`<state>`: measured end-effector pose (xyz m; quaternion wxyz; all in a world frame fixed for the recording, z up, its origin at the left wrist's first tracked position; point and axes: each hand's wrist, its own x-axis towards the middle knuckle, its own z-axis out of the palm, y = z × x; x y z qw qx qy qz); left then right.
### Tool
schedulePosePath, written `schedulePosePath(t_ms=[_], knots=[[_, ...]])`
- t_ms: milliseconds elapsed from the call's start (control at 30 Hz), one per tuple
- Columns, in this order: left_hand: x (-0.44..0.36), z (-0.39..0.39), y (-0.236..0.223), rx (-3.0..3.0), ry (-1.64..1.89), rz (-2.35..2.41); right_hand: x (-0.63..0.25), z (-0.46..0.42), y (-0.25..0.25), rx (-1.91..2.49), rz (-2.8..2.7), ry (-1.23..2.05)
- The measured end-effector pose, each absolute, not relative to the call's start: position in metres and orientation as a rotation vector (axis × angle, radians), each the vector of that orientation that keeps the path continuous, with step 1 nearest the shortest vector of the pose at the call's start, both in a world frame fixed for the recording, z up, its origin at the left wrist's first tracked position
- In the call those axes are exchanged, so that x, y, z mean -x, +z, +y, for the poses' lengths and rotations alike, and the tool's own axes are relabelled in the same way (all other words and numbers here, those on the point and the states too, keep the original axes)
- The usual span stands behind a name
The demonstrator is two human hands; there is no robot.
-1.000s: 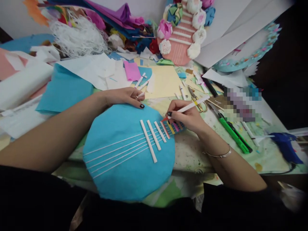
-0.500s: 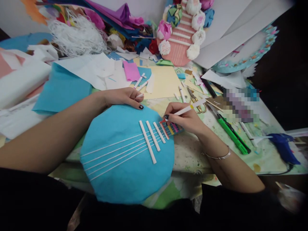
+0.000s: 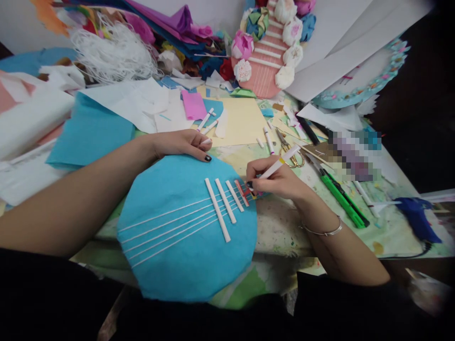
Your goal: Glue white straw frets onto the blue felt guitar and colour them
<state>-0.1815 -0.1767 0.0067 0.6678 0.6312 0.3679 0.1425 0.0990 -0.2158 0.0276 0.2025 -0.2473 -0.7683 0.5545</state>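
A round blue paper-covered craft piece (image 3: 170, 270) rests tilted at the table's front edge, with thin white strings and several white bars (image 3: 217, 210) across it. The bar nearest its narrow right end (image 3: 240, 189) is coloured red. My right hand (image 3: 275, 175) is closed around a white marker (image 3: 272, 169) with a yellow band, its red tip at that red bar. Part of the narrow end is hidden under this hand. My left hand (image 3: 183, 143) lies at the far rim, thumb on the blue paper, fingers curled around a small white marker cap (image 3: 206, 141).
Gold-handled scissors (image 3: 292, 156), a green utility knife (image 3: 343, 196) and a blue glue gun (image 3: 417, 220) lie to the right. Behind are loose markers (image 3: 269, 141), yellow paper (image 3: 238, 121) and a pink flowered piece (image 3: 261, 83). Folded blue paper (image 3: 92, 130) is at left.
My right hand has shifted slightly right, and the marker's tip has moved down along the bar. More of that bar is red now. My left hand stays in place.
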Motion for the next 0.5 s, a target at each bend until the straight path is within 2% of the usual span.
schedulePosePath(t_ms=[133, 267, 500], knots=[[0.1828, -0.1757, 0.0048, -1.408, 0.331, 0.829, -0.1026, -0.2138, 0.0278, 0.629, -2.122, 1.640], [0.1825, -0.1760, 0.0049, -1.391, 0.328, 0.838, -0.1013, -0.2140, 0.0272, 0.669, -2.069, 1.553], [0.1807, -0.1783, 0.0079, -1.352, 0.332, 0.843, -0.1082, -0.2138, 0.0343, 0.514, -2.315, 1.557]])
